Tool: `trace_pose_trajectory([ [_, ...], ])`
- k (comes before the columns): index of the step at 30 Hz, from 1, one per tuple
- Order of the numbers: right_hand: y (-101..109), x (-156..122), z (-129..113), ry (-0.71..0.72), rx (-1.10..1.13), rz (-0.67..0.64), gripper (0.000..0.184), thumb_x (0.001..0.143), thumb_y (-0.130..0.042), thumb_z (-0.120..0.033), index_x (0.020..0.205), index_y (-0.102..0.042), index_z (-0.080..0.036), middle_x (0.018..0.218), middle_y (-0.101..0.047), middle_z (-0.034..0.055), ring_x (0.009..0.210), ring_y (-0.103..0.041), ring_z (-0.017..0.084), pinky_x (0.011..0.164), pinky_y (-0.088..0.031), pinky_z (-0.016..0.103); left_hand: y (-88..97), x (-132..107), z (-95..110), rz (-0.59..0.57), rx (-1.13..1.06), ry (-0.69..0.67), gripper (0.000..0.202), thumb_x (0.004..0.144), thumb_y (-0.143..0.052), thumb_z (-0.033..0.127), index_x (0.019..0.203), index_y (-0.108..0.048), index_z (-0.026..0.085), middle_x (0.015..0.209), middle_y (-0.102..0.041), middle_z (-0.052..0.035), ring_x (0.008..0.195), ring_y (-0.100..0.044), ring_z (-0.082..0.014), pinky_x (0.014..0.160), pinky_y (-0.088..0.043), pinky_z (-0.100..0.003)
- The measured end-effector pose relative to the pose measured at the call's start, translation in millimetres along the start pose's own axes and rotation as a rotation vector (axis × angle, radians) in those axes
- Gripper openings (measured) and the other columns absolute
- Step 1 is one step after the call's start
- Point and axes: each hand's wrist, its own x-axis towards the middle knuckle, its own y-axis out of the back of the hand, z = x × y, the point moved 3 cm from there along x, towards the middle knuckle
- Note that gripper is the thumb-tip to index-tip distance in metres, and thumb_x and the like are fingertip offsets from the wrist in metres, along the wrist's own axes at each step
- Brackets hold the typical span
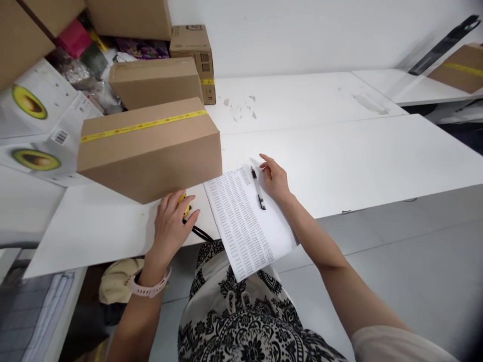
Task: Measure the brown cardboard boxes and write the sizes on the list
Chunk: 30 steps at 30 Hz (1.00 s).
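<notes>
My left hand (171,223) is at the front face of a brown cardboard box (169,168) sealed with yellow tape. Its fingers curl over a small yellow tape measure (186,205) with a black wrist strap, partly hidden by them. My right hand (275,178) hovers or rests by the upper right of a printed sheet of paper (241,226); I cannot tell which. Those fingers are loosely bent and apart, with nothing in them. On the paper, just left of that hand, lies a black and clear pen (258,188). The sheet overhangs the table's front edge.
Behind the taped box stand another cardboard box (156,83) and a taller carton (193,55). White boxes with avocado pictures (33,136) are stacked at the left. The white table (339,156) stretches right, toward another taped box (460,68) and a black strip-like object (445,45).
</notes>
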Motion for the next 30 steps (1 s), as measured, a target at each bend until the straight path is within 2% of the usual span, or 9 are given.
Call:
trace_pose_trajectory([
  [5,10,6,1,-0.141,0.132,0.077,0.049,0.086,-0.047,-0.017,0.133,-0.058,-0.022,0.101,-0.07,0.0074,0.082,-0.062,0.02,0.077,-0.051,0.037,-15.6,-13,-27,0.018,0.024,0.124,0.04,0.095,-0.057,0.035,0.133,-0.058,0.023,0.142,-0.054,-0.0164,0.132,-0.048,-0.0382,0.108,-0.041,-0.059],
  [9,32,2,-44,-0.045,0.123,-0.002,0.029,0.09,-0.051,-0.021,0.114,-0.067,-0.021,0.107,-0.069,0.0098,0.088,-0.063,0.02,0.082,-0.051,0.04,-8.8,-12,-25,0.148,-0.064,0.165,0.032,0.093,-0.059,0.032,0.124,-0.062,0.022,0.123,-0.064,-0.0139,0.12,-0.058,-0.0332,0.105,-0.046,-0.053],
  [10,36,-3,-62,-0.02,0.141,-0.071,0.024,0.092,-0.051,-0.024,0.108,-0.069,-0.021,0.105,-0.07,0.0095,0.087,-0.063,0.02,0.082,-0.051,0.04,-3.1,-15,-19,0.17,-0.107,0.166,0.033,0.092,-0.061,0.033,0.124,-0.061,0.022,0.121,-0.065,-0.0128,0.117,-0.06,-0.0318,0.104,-0.048,-0.051],
  [12,35,-18,-100,0.004,0.26,-0.334,0.022,0.096,-0.052,-0.032,0.102,-0.07,-0.02,0.098,-0.071,0.0084,0.085,-0.063,0.019,0.079,-0.051,0.037,10.0,-24,-1,0.179,-0.221,0.144,0.04,0.09,-0.066,0.033,0.129,-0.057,0.024,0.123,-0.065,-0.0113,0.113,-0.063,-0.0286,0.1,-0.052,-0.048],
  [15,18,-54,-152,-0.041,0.54,-0.781,0.037,0.096,-0.057,-0.046,0.118,-0.065,-0.018,0.099,-0.071,0.0081,0.084,-0.063,0.017,0.074,-0.051,0.033,26.3,-43,32,0.099,-0.406,0.027,0.06,0.088,-0.071,0.034,0.142,-0.045,0.027,0.129,-0.063,-0.011,0.114,-0.064,-0.0268,0.098,-0.055,-0.046],
  [17,3,-74,-175,-0.122,0.745,-0.906,0.048,0.092,-0.062,-0.051,0.125,-0.061,-0.018,0.099,-0.07,0.0071,0.084,-0.062,0.016,0.073,-0.051,0.031,32.5,-55,47,0.049,-0.487,-0.058,0.07,0.088,-0.073,0.035,0.148,-0.037,0.029,0.131,-0.061,-0.0116,0.118,-0.064,-0.0274,0.1,-0.056,-0.046],
  [21,-23,-94,-190,-0.292,0.976,-0.927,0.05,0.08,-0.076,-0.051,0.115,-0.062,-0.017,0.088,-0.068,0.0027,0.075,-0.06,0.013,0.069,-0.049,0.029,36.7,-72,44,0.056,-0.52,-0.065,0.081,0.086,-0.074,0.032,0.154,-0.029,0.031,0.132,-0.059,-0.012,0.121,-0.063,-0.0285,0.1,-0.057,-0.047],
  [26,-36,-91,-191,-0.42,0.912,-0.895,0.053,0.062,-0.091,-0.044,0.099,-0.062,-0.018,0.072,-0.061,-0.0042,0.061,-0.054,0.009,0.057,-0.043,0.025,42.2,-81,27,0.033,-0.507,-0.02,0.085,0.085,-0.075,0.03,0.155,-0.028,0.032,0.134,-0.058,-0.0122,0.122,-0.062,-0.0291,0.101,-0.056,-0.048],
  [30,-40,-85,-198,-0.458,0.929,-0.923,0.053,0.058,-0.093,-0.044,0.089,-0.058,-0.019,0.069,-0.06,-0.0049,0.06,-0.054,0.01,0.054,-0.047,0.026,48.4,-84,18,-0.041,-0.576,0.032,0.084,0.085,-0.074,0.03,0.155,-0.027,0.033,0.134,-0.06,-0.0122,0.121,-0.064,-0.0283,0.103,-0.054,-0.048],
])
